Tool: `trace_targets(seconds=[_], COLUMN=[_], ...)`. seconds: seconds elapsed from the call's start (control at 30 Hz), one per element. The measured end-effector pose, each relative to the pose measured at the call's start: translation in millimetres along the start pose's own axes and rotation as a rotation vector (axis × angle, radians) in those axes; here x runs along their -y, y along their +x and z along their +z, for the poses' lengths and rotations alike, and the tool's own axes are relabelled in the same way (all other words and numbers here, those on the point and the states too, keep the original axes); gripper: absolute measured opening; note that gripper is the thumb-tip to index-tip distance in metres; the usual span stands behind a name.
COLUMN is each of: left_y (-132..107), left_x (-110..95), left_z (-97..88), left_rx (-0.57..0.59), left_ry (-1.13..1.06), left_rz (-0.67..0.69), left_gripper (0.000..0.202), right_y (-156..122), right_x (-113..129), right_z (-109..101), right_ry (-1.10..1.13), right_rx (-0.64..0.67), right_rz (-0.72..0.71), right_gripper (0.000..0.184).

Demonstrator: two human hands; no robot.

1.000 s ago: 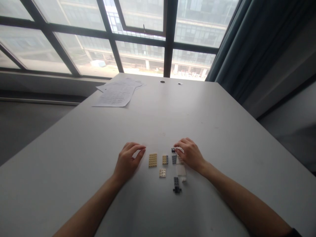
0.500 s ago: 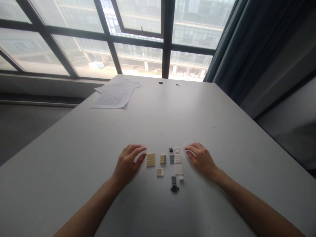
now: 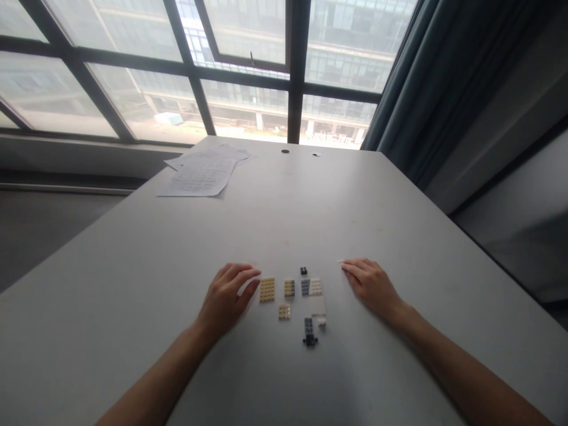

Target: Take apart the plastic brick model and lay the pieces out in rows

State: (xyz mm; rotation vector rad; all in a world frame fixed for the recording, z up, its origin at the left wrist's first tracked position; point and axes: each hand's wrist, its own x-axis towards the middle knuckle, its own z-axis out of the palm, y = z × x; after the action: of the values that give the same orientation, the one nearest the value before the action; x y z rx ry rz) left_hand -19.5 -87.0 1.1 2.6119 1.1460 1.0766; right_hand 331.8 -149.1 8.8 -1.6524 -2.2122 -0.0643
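My right hand [image 3: 369,285] is closed, pinching a small white toy brick piece [image 3: 341,261] that pokes out at its fingertips. My left hand [image 3: 228,293] rests with thumb and fingers apart, holding nothing, its thumb tip beside a tan studded plate [image 3: 267,290]. Between the hands lie a tan-and-grey piece [image 3: 289,288], a smaller tan piece [image 3: 284,312], a grey wedge-shaped piece [image 3: 305,287] against a white studded plate [image 3: 315,287], a smooth white plate [image 3: 318,305] and a tiny white piece [image 3: 322,323]. A small black brick [image 3: 303,271] sits at the back; a dark grey piece with side pegs [image 3: 309,334] lies nearest me.
All of this is on a white table [image 3: 284,219]. Printed papers [image 3: 202,176] lie at its far left, and two round cable holes are near the far edge, one of them a dark hole [image 3: 285,151]. Windows stand beyond; a dark curtain [image 3: 399,89] hangs at the right.
My right hand has taken the small white piece from behind the white studded plate and moved right with it. My left hand stays about where it was; the view has shifted slightly.
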Motion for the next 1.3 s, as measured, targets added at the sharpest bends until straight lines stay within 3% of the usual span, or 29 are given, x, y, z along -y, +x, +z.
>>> trace_targets(seconds=[0.17,0.27,0.33,0.43,0.57,0.7,0.83,1.13,1.23,1.3], left_y=[0,0,0,1,1,1,1,2,1,1], left_x=[0,0,0,-1,-1,-2,-2,0,0,0], left_z=[0.6,1.4,1.6,1.0,-1.0,-1.7,-1.1,0.9,0.9,0.5], left_rx=[-0.005,-0.002,0.001,0.004,0.003,0.008,0.013,0.023,0.021,0.019], left_ry=[-0.008,-0.01,-0.011,-0.014,-0.016,-0.015,-0.012,-0.012,-0.005,-0.003], left_rz=[-0.005,0.0,0.004,0.004,-0.005,-0.016,-0.024,-0.009,-0.015,-0.023], left_gripper=[0.016,0.015,0.014,0.014,0.015,0.015,0.016,0.015,0.016,0.016], right_y=[-29,-30,-21,2,32,45,38,-2,-4,-3], right_x=[-62,-73,-61,-18,47,73,52,-44,-54,-47], right_z=[-7,-10,-12,-10,1,12,13,-12,-14,-14], right_ry=[-0.091,-0.13,-0.149,-0.066,0.118,0.12,0.081,-0.007,-0.03,-0.046], right_rx=[-0.113,-0.121,-0.156,-0.182,0.005,0.112,0.099,-0.008,-0.013,-0.039], right_rz=[0.144,0.173,0.17,0.085,-0.171,-0.249,-0.21,0.041,0.038,0.033], right_gripper=[0.025,0.025,0.026,0.029,0.031,0.027,0.026,0.027,0.027,0.028])
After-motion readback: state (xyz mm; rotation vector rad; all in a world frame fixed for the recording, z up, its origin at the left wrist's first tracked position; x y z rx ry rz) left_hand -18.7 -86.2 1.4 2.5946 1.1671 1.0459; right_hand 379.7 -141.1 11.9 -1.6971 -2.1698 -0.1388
